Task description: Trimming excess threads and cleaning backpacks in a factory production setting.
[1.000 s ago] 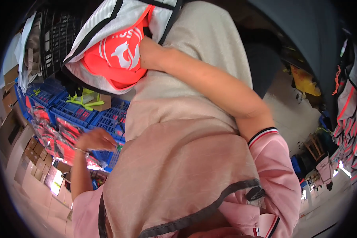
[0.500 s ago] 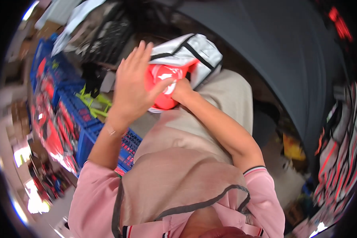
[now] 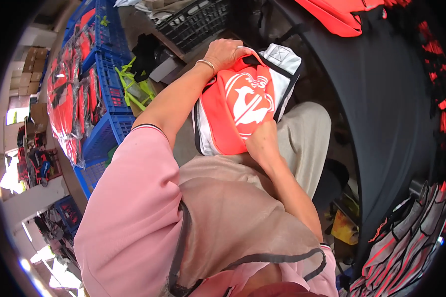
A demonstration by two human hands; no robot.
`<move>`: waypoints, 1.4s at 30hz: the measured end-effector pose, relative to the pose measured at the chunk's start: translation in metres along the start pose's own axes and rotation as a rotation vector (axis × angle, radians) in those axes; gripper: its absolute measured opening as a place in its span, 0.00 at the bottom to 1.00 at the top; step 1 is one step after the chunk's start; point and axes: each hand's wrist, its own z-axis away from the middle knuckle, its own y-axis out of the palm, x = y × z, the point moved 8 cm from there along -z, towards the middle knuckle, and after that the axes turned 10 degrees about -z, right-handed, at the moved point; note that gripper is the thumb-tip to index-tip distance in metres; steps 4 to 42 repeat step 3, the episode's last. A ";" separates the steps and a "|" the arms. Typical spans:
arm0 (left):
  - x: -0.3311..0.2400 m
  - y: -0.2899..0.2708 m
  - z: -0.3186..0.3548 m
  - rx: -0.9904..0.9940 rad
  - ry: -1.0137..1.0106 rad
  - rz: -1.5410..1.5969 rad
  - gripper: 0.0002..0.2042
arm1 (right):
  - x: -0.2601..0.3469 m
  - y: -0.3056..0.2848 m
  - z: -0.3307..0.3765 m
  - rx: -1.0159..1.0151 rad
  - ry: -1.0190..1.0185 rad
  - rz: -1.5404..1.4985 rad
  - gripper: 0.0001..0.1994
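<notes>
Across my lap lies a red-orange and white fabric piece [image 3: 233, 111] with black trim and a white bird print; it looks like a bag. Its far edge is gripped by my left hand [image 3: 225, 53], closed with the thumb along the top beside a dark opening. At the lower right of the print, my right hand [image 3: 262, 141] touches the piece. The right fingers disappear into or behind the red fabric, so their pose is hidden. A white panel with an X-stitched patch [image 3: 284, 53] sticks out at the far right.
To the left stand blue plastic crates [image 3: 109, 81] with red goods in clear wrap [image 3: 64, 94]. Yellow-green straps [image 3: 134, 89] lie beside them. A dark crate [image 3: 193, 24] is ahead. Black cloth [image 3: 376, 99] covers the right side, with red fabric [image 3: 337, 17] on its far end.
My left hand, raised and spread before, now grips the fabric's far edge. The piece has opened out flatter, showing the bird print. My right hand has moved nearer and to the right.
</notes>
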 end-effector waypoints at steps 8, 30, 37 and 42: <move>-0.037 0.005 -0.021 -0.039 0.107 0.045 0.36 | 0.007 -0.022 0.008 -0.042 -0.132 -0.017 0.12; -0.037 0.005 -0.021 -0.039 0.107 0.045 0.36 | 0.007 -0.022 0.008 -0.042 -0.132 -0.017 0.12; -0.037 0.005 -0.021 -0.039 0.107 0.045 0.36 | 0.007 -0.022 0.008 -0.042 -0.132 -0.017 0.12; -0.037 0.005 -0.021 -0.039 0.107 0.045 0.36 | 0.007 -0.022 0.008 -0.042 -0.132 -0.017 0.12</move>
